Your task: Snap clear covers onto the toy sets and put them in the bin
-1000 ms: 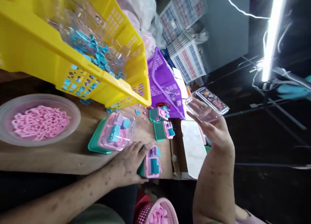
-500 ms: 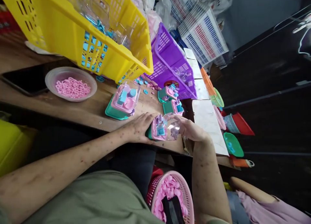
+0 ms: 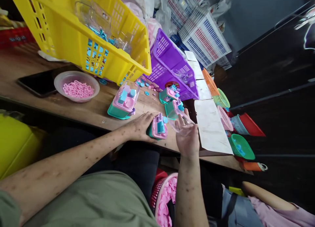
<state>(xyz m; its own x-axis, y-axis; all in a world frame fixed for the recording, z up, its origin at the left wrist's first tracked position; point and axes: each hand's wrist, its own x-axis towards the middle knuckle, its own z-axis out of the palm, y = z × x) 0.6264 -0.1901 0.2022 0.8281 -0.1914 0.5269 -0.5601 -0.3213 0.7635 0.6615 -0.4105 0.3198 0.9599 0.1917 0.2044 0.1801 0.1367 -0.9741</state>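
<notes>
My left hand [image 3: 142, 126] is wrapped round a small teal and pink toy box [image 3: 158, 127] with blue and purple parts on its top, at the table's front edge. In my right hand [image 3: 188, 135] lies a clear plastic cover [image 3: 180, 122], held apart from the toy box with the palm turned up. To the left stands another toy box [image 3: 123, 102] with a clear cover over its top. Behind my hands are a toy box without a cover [image 3: 173, 108] and one more toy box [image 3: 168, 95].
A yellow crate [image 3: 118, 56] and a purple crate [image 3: 172, 67] line the back. A bowl of pink chain pieces [image 3: 76, 87] and a phone [image 3: 36, 82] lie left. Paper sheets [image 3: 213, 128] cover the right side. A pink basket [image 3: 159, 195] stands below; a co-worker's arm [image 3: 268, 195] is at lower right.
My right hand has lifted the clear cover off the toy box, moved slightly right and turned its palm up. My left hand has stayed on the box.
</notes>
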